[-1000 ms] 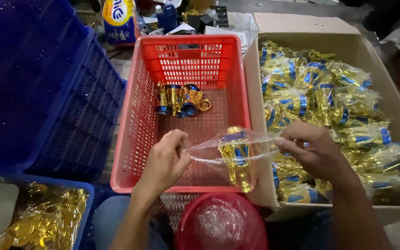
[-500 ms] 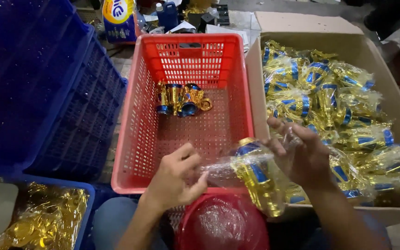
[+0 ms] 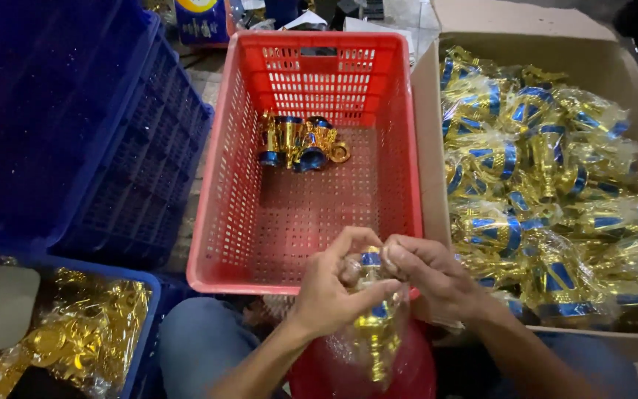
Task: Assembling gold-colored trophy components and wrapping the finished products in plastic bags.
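Observation:
My left hand (image 3: pixel 334 292) and my right hand (image 3: pixel 426 277) meet at the near rim of the red basket (image 3: pixel 223 185), both gripping one gold and blue trophy cup in a clear plastic bag (image 3: pixel 374 325). The cup hangs upright below my fingers, over a red round bin (image 3: pixel 415 369) that holds crumpled clear plastic. Inside the basket, near its far end, lie a few unwrapped gold and blue cups (image 3: pixel 300 142). To the right a cardboard box (image 3: pixel 629 81) is filled with several bagged cups (image 3: pixel 540 177).
Stacked blue crates (image 3: pixel 75 125) stand at the left. A blue crate (image 3: pixel 145 325) at the lower left holds gold parts in plastic. My knee in blue trousers (image 3: pixel 193 340) is under the basket's near edge.
The bagged cup went from lying across between my spread hands to hanging upright. Both hands came together at its top, close to the basket's near rim.

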